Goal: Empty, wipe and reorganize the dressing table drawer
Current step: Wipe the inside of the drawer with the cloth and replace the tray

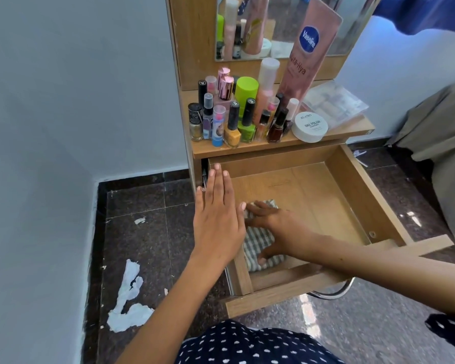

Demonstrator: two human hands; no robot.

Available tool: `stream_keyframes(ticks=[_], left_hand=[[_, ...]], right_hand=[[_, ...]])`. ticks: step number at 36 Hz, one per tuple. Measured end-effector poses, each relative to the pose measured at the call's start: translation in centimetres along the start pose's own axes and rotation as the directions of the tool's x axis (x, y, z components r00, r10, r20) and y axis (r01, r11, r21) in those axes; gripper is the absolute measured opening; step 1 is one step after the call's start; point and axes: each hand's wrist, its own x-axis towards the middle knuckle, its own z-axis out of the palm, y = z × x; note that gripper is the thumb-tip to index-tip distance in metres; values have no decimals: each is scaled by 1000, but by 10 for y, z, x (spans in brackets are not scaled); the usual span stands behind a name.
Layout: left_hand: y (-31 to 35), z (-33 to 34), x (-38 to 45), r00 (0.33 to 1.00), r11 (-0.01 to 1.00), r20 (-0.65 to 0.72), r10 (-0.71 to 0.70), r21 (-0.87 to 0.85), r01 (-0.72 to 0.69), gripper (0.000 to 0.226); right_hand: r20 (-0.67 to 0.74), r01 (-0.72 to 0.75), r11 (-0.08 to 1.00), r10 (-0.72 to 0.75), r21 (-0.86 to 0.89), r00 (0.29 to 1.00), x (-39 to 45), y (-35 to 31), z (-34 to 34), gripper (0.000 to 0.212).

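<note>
Right now I have the drawer (357, 195) pulled well out of the dressing table (247, 151), and apart from the cloth it holds nothing I can see, so I judge the emptying done and the wiping under way. My right hand (276, 227) reaches in from four o'clock with fingers spread, pressing the striped cloth (260, 243) flat on the drawer floor at its near-left corner, about seven o'clock of the box; spread fingers cover more wood per stroke. My left hand (216, 219) lies flat, fingers straight and together, holding nothing, on or just over the left wall, probably to steady the drawer. The bottles (237, 114) and the white jar (310, 126) stand crowded on the tabletop at twelve o'clock, parked there to keep the drawer free until reorganizing.
</note>
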Motion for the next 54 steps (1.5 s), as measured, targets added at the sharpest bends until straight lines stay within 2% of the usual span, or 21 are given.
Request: stream_keyframes(ticks=[7, 12, 15, 17, 19, 22, 24, 30, 37, 39, 43, 49, 54], left_hand=[[2, -2, 0, 1000, 1000, -9, 11, 6, -11, 66], [2, -2, 4, 1000, 996, 8, 29, 89, -30, 69], [6, -5, 10, 998, 992, 7, 66, 105, -66, 71], [11, -4, 14, 997, 997, 38, 60, 45, -62, 74], [16, -1, 19, 997, 998, 40, 63, 6, -63, 75], [21, 6, 23, 998, 998, -8, 56, 12, -56, 72], [23, 10, 24, 998, 999, -54, 41, 32, -39, 68], [23, 15, 24, 995, 996, -79, 60, 67, -55, 65], [22, 19, 22, 994, 996, -84, 75, 64, -70, 60], [22, 20, 22, 994, 995, -84, 76, 64, -70, 60], [22, 22, 23, 994, 995, -74, 76, 73, -70, 60], [23, 22, 23, 996, 995, -62, 63, 87, -57, 58], [23, 22, 24, 996, 995, -63, 61, 85, -56, 58]], right_hand=[[98, -60, 993, 70, -100, 993, -21, 43, -7, 90], [121, -118, 984, 134, -131, 984, -47, 70, -20, 90], [114, -227, 970, 236, -82, 965, -57, 72, -24, 87], [106, -318, 947, 313, 34, 944, -58, 61, -20, 77], [175, -435, 892, 412, 121, 894, -51, 44, -12, 78], [265, -625, 757, 573, 191, 775, -33, 26, 1, 85], [294, -695, 685, 633, 219, 716, -23, 14, 2, 84], [329, -783, 538, 712, 312, 621, -2, -19, 9, 87], [295, -860, 316, 845, 400, 447, -4, 14, 10, 90], [290, -871, 292, 860, 395, 420, -6, 26, 13, 91], [258, -856, 329, 856, 399, 449, -8, 41, 13, 94], [103, -811, 521, 821, 266, 562, -1, 58, -2, 93], [38, -810, 568, 815, 143, 578, 3, 61, -11, 109]])
